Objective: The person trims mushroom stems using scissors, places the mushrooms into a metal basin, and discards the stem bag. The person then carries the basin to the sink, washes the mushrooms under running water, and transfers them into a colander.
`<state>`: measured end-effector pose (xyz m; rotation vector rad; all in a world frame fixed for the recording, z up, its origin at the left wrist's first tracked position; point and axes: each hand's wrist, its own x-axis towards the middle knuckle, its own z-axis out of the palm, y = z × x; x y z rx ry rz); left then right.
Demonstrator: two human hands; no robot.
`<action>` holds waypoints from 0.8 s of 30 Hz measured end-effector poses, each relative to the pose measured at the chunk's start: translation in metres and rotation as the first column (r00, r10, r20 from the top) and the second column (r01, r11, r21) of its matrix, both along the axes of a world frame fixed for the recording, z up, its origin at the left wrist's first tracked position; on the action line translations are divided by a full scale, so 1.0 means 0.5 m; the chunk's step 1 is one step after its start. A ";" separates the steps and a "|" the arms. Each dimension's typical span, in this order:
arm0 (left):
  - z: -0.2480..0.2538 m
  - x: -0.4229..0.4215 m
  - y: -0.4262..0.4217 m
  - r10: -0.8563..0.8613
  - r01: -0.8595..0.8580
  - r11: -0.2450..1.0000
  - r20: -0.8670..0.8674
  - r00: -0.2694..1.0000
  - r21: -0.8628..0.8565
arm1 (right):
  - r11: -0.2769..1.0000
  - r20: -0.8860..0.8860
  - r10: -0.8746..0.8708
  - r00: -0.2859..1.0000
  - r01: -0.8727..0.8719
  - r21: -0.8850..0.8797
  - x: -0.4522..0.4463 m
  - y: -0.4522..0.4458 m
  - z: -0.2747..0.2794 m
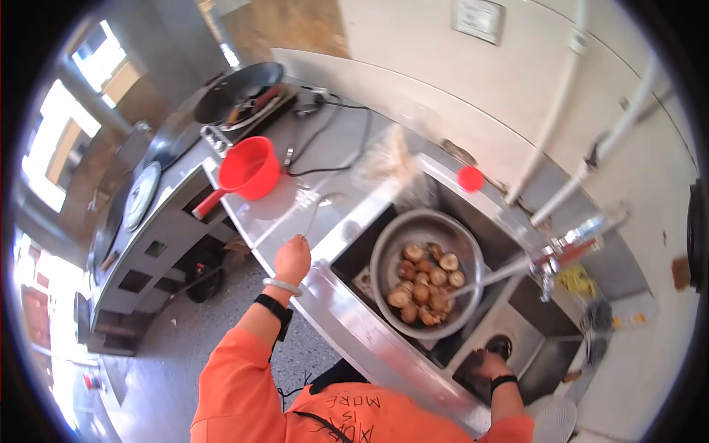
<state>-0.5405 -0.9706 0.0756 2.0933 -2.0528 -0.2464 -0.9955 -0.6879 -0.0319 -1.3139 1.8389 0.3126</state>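
Note:
My left hand (pixel 293 258) is closed round the thin handle of a metal utensil (pixel 317 214) above the counter edge, left of the sink. My right hand (pixel 493 365) is down in the right sink basin (pixel 523 342), beside the round dark drain (pixel 500 345); its fingertips are partly hidden against a dark patch. A metal bowl (pixel 384 295) sits in the left basin. Several brown mushrooms (pixel 421 288) lie in it, some with pale undersides showing. The spout of the faucet (pixel 546 266) points over the bowl's right side.
On the counter are a red dipper (pixel 249 168), a clear plastic bag (pixel 395 166), a black cable (pixel 329 172) and a dark wok (pixel 240 92) on a cooker. A red lid (pixel 470 179) rests behind the sink. White pipes (pixel 550 118) run down the wall at right.

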 end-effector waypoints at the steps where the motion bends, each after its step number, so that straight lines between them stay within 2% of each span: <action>1: 0.004 0.007 -0.008 0.085 -0.085 0.996 -0.006 0.996 0.002 | 0.994 -0.010 0.022 1.000 -0.021 0.108 0.011 -0.015 0.011; 3: -0.016 0.018 -0.033 0.186 -0.189 0.979 0.042 0.982 0.077 | 0.949 0.232 0.315 0.920 -0.306 -0.073 0.094 -0.078 0.124; 5: -0.035 0.019 -0.053 0.262 -0.259 0.959 -0.008 0.965 0.114 | 0.833 -0.116 0.468 0.876 -0.481 -0.274 0.016 0.045 -0.221; 7: -0.047 0.016 -0.068 0.325 -0.313 0.938 -0.058 0.944 0.152 | 0.862 -0.085 0.466 0.881 -0.474 -0.182 0.079 -0.021 -0.054; 8: -0.049 0.013 -0.066 0.317 -0.316 0.947 -0.020 0.948 0.055 | 0.891 -0.038 0.444 0.895 -0.446 -0.086 0.110 -0.039 0.015; 9: -0.049 0.007 -0.064 0.307 -0.305 0.951 0.020 0.952 -0.045 | 0.893 -0.041 0.439 0.898 -0.441 -0.087 0.097 -0.036 0.007; 10: -0.044 0.004 -0.060 0.289 -0.288 0.956 0.018 0.957 -0.049 | 0.955 -0.076 0.295 0.953 -0.295 0.014 0.075 -0.027 -0.014; 11: -0.026 -0.012 -0.049 0.146 -0.139 0.979 0.034 0.989 -0.150 | 0.988 -0.124 0.122 0.985 -0.108 0.114 0.055 -0.005 -0.035; 12: -0.021 -0.040 -0.039 -0.028 0.040 0.970 0.056 0.998 -0.239 | 0.991 -0.160 0.100 0.982 -0.084 0.105 0.037 0.005 -0.045; 13: -0.036 -0.062 -0.020 -0.252 0.228 0.893 -0.011 0.968 -0.387 | 0.992 -0.210 0.053 0.976 -0.027 0.126 0.033 -0.002 0.007; 14: 0.004 -0.116 0.015 -0.380 0.339 0.875 -0.058 0.923 -0.346 | 0.999 -0.159 0.013 0.987 -0.007 0.037 0.017 0.013 0.031; 15: 0.034 -0.169 0.047 -0.554 0.493 0.819 -0.182 0.812 -0.294 | 0.994 -0.147 -0.089 0.985 0.080 -0.070 0.001 0.032 0.060; 16: 0.065 -0.230 0.095 -0.653 0.618 0.755 -0.322 0.685 -0.218 | 0.925 -0.016 -0.210 0.978 0.193 -0.327 -0.018 0.071 0.077; 17: 0.086 -0.287 0.149 -0.694 0.719 0.683 -0.422 0.583 -0.131 | 0.824 0.139 -0.436 0.889 0.456 -0.336 -0.023 0.086 0.114; 18: 0.110 -0.344 0.200 -0.713 0.828 0.556 -0.554 0.430 -0.073 | 0.696 0.310 -0.569 0.762 0.647 -0.312 -0.023 0.110 0.162; 19: 0.108 -0.393 0.251 -0.640 0.898 0.441 -0.707 0.302 -0.015 | 0.643 0.337 -0.465 0.819 0.574 -0.507 -0.018 0.129 0.210; 20: 0.104 -0.440 0.289 -0.713 0.958 0.288 -0.668 0.214 0.000 | 0.522 0.538 -0.527 0.658 0.750 -0.406 -0.005 0.145 0.248; 21: 0.103 -0.484 0.328 -0.742 0.977 0.213 -0.652 0.155 -0.011 | 0.383 0.703 -0.533 0.471 0.875 -0.296 0.009 0.158 0.286; 22: 0.092 -0.522 0.361 -0.820 0.979 0.190 -0.560 0.120 -0.068 | 0.349 0.699 -0.547 0.461 0.884 -0.310 0.033 0.168 0.333; 23: 0.072 -0.564 0.376 -0.824 0.983 0.167 -0.558 0.098 -0.074 | 0.271 0.773 -0.484 0.411 0.910 -0.314 0.051 0.155 0.376; 24: 0.047 -0.596 0.400 -0.777 0.966 0.229 -0.620 0.110 -0.116 | 0.187 0.838 -0.408 0.361 0.932 -0.310 0.072 0.155 0.398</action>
